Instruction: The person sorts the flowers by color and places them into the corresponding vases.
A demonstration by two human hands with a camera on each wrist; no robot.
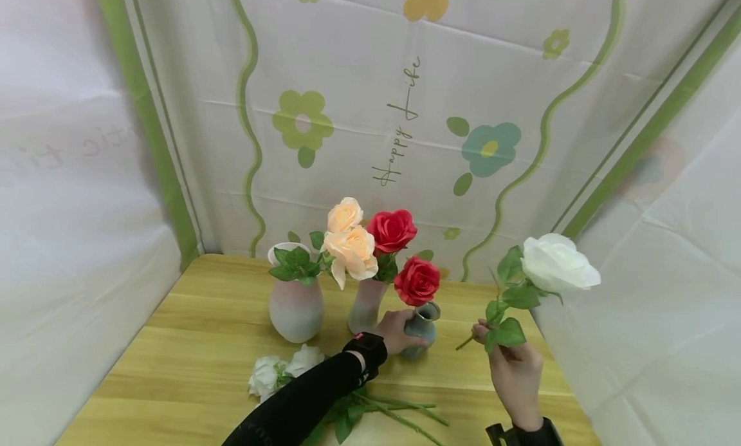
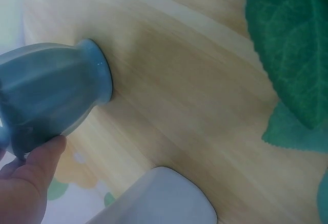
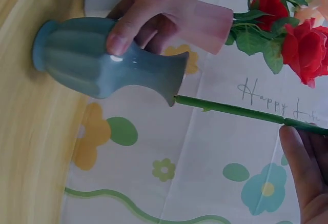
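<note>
My left hand (image 1: 396,332) holds a small blue-grey vase (image 1: 424,335) by its side; the thumb lies along the body in the right wrist view. The vase stands upright on the table, its mouth uncovered. My right hand (image 1: 515,372) pinches the stem of a white rose (image 1: 558,264), just right of the vase. In the right wrist view the cut end of the green stem (image 3: 230,107) lines up with the vase's rim, but the head view shows the two apart. The left wrist view shows the vase's foot (image 2: 97,73) against the wood.
A pink-and-white vase (image 1: 365,307) with red roses (image 1: 417,280) stands left of the blue-grey one. Further left is a rounder vase (image 1: 295,311) with peach roses (image 1: 350,250). Several white roses (image 1: 265,376) lie on the wooden table (image 1: 150,362) under my left arm.
</note>
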